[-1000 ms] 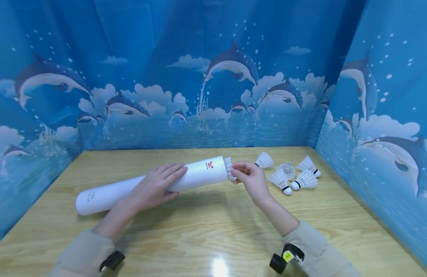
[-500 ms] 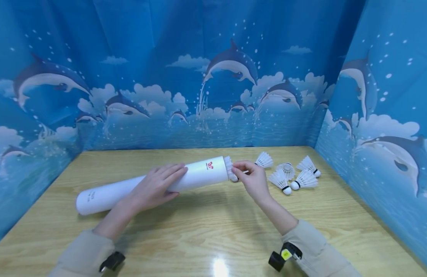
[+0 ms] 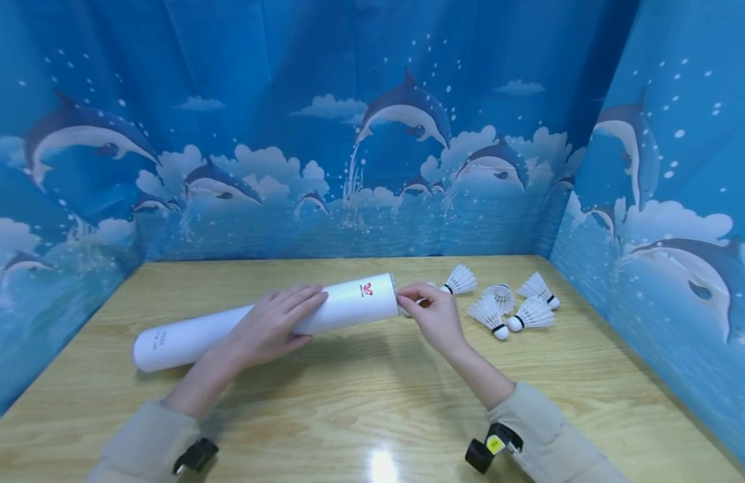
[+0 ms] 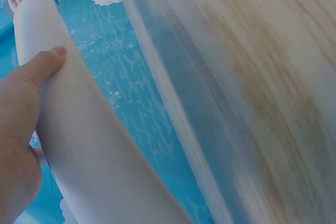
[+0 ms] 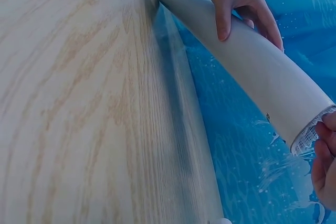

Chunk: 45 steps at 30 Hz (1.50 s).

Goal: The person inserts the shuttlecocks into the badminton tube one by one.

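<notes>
My left hand (image 3: pixel 275 325) grips a long white shuttlecock tube (image 3: pixel 360 300) round its middle, thumb on the near side. The tube slants on the table, its mouth raised toward the right and a red logo close to that end. At the mouth, my right hand (image 3: pixel 435 315) pinches the feather skirt of a shuttlecock (image 5: pixel 310 136), thumb and fingertips right at the rim. In the right wrist view the white netted feathers fill the opening; the cork is hidden inside. The left wrist view shows the thumb (image 4: pixel 50 64) pressed along the tube.
Right of the tube lie several loose white shuttlecocks (image 3: pixel 532 314) with black bands, one (image 3: pixel 461 279) just beyond my right hand. The wooden table (image 3: pixel 348 402) ends at a blue dolphin-print curtain (image 3: pixel 257 201) behind and a matching one (image 3: pixel 668 268) at the right.
The shuttlecock at the mouth has slid leftward into the tube, so its feathers no longer stick out. My right hand has followed it slightly left. The left hand keeps its grip.
</notes>
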Each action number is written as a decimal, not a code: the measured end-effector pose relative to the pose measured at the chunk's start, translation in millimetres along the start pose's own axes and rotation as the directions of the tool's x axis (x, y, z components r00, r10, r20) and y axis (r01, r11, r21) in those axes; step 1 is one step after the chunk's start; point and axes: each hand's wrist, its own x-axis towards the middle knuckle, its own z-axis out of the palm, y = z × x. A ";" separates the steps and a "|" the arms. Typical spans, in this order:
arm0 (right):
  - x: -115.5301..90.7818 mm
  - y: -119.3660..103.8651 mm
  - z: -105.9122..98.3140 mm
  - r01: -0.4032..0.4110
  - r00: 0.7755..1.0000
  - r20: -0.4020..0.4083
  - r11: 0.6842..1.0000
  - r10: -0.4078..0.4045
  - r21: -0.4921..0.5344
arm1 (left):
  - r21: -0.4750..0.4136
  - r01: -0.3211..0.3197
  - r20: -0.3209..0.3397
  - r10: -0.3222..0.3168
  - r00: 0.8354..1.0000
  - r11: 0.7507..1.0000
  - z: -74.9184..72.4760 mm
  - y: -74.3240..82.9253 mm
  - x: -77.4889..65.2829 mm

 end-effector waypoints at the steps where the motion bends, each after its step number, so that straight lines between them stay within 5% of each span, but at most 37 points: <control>1: -0.5 -0.3 -0.1 0.005 1.000 0.002 1.000 -0.005 0.000 | 0.002 -0.001 -0.001 0.001 1.000 1.000 0.1 -0.1 0.0; 27: -5.3 -5.6 -6.8 0.007 0.989 0.146 0.998 0.003 -0.066 | 0.025 -0.004 0.029 0.004 1.000 1.000 -0.5 -2.7 -0.5; 34: -7.7 0.9 -24.7 -0.095 0.964 0.241 0.992 0.111 -0.079 | 0.023 -0.007 0.020 0.007 1.000 1.000 -2.6 -2.1 1.4; 45: -8.9 27.8 -80.4 -0.115 0.961 0.223 0.967 0.167 -0.228 | 0.030 -0.008 0.009 0.008 1.000 1.000 -3.1 -2.1 -1.1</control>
